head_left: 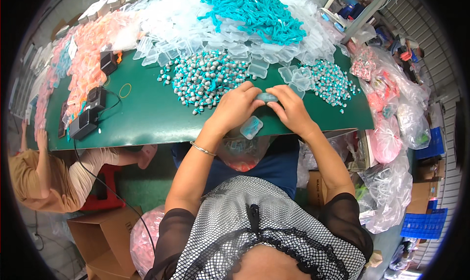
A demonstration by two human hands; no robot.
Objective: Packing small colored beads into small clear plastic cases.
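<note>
Head view: left hand (237,105) and right hand (293,109) together pinch a small translucent bluish plastic case (267,97); uneven pressure could pop it onto the clear teal-filled plastic box (251,128) just bodyward.

Has a big green table (152,126) and a green floor (152,184) below. Has a red stool (108,182) on the left, a pale post (371,12) and a stripy gray wall (434,42) on the right.
</note>
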